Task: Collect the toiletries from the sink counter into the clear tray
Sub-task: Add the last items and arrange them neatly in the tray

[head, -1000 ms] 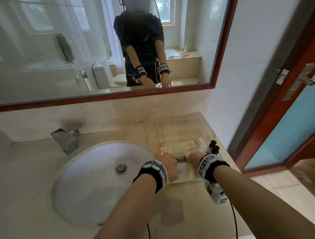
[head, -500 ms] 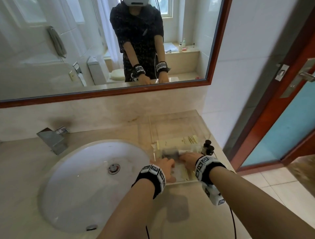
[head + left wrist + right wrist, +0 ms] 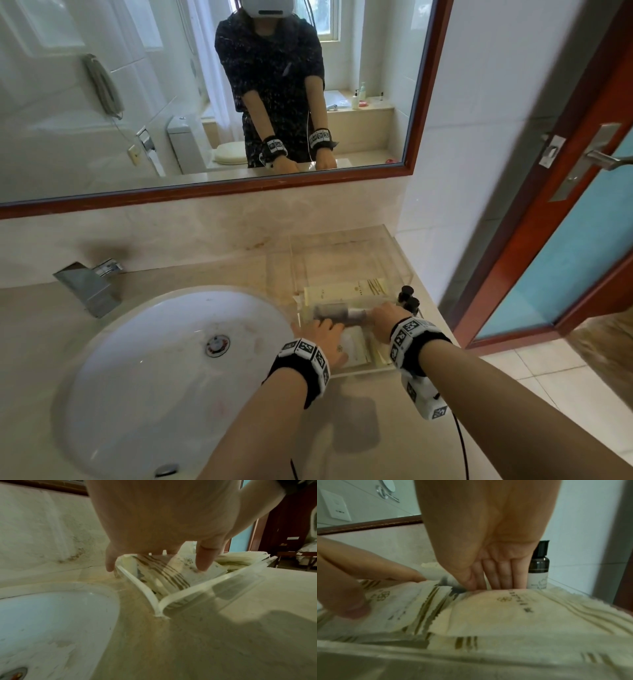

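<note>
The clear tray (image 3: 394, 236) stands on the counter to the right of the sink, with cream sachets (image 3: 346, 291) lying flat in it. A grey tube (image 3: 334, 312) with a white end lies across the sachets. My left hand (image 3: 322, 334) reaches over the tray's left wall (image 3: 137, 582), its straight fingers (image 3: 205, 559) touching the sachets (image 3: 164, 580) and the tube's left end. My right hand (image 3: 385, 317) presses its straight fingers (image 3: 496, 580) down on the sachets (image 3: 488, 615) at the tube's (image 3: 440, 576) right end. Two dark bottles (image 3: 409, 299) stand in the tray's right side, behind my right hand.
The white sink basin (image 3: 154, 370) lies left of the tray, with a chrome tap (image 3: 89, 287) behind it. A mirror (image 3: 205, 102) runs along the wall. The counter's right edge (image 3: 442, 329) drops off beside a red-framed door (image 3: 565, 240).
My hands have moved a little farther back over the tray and slightly apart. More of the grey tube shows between them, lying across the sachets.
</note>
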